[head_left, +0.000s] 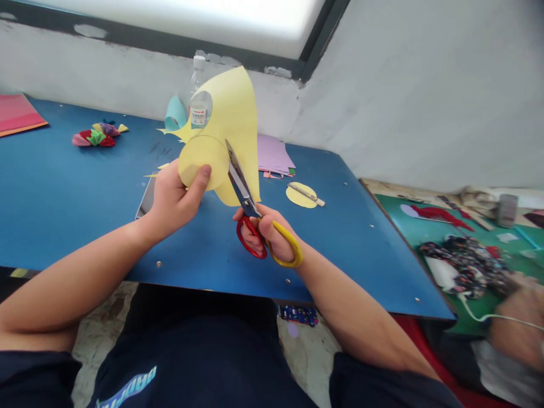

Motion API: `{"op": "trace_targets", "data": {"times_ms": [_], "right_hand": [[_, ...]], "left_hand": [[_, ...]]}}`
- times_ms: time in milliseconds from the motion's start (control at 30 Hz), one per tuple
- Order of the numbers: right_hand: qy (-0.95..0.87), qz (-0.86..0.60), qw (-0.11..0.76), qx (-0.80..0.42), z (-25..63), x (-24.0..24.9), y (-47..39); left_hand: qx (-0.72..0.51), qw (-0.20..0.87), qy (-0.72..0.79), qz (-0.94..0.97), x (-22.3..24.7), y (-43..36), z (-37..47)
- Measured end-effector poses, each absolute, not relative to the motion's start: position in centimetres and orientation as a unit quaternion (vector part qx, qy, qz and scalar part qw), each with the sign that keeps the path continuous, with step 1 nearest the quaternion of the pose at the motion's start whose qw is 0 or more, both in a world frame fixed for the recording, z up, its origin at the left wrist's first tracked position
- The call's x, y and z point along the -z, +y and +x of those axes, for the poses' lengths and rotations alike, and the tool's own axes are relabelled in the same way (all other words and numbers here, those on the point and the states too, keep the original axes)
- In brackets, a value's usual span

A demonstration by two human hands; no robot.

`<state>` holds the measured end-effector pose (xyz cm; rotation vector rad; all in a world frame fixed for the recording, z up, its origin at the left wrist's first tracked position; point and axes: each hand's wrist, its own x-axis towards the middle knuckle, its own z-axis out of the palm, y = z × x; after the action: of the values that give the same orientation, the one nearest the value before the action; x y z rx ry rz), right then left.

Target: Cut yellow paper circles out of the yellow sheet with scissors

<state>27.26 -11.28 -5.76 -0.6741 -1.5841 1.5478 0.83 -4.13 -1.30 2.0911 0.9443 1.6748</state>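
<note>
Yellow paper [238,113] is held up above the blue worktop [63,187] in the head view, its lower part cut toward a round disc that the left hand [174,198] pinches, thumb pressed on the face near the disc's edge. The right hand [272,232] is clenched through the red and yellow loops of the scissors [246,195], whose blades stand partly open with the sheet between them. Such a sheet looks light, thin and floppy; it bends over at the top, so a hold close beside the cut line seems best, and a firm pinch would crease it. A cut yellow disc [300,195], a plastic bottle [199,99] and lilac sheets [274,154] lie beyond. Another person's hand [521,309] shows at the right.
</note>
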Motion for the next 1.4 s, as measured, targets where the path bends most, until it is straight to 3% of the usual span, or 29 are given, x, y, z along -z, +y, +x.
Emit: {"op": "trace_targets", "data": {"times_ms": [567, 933, 1233, 1400], "right_hand": [[-0.618, -0.212, 0.358, -0.667, 27.6, 5.4, -11.0], [-0.622, -0.217, 0.344, -0.669, 27.8, 5.3, -10.6], [-0.618, -0.234, 0.38, -0.648, 27.5, 5.8, -10.6], [-0.62, -0.256, 0.395, -0.627, 27.4, 5.6, -10.7]], "left_hand": [[-0.595, 0.14, 0.341, 0.714, 1.7, -4.4, 1.0], [-0.628, 0.023, 0.314, 0.712, 3.0, -1.9, 1.2], [-0.567, 0.168, 0.345, 0.729, 2.0, -3.3, 1.0], [-0.53, 0.378, 0.348, 0.675, 1.1, -4.2, 1.2]]}}
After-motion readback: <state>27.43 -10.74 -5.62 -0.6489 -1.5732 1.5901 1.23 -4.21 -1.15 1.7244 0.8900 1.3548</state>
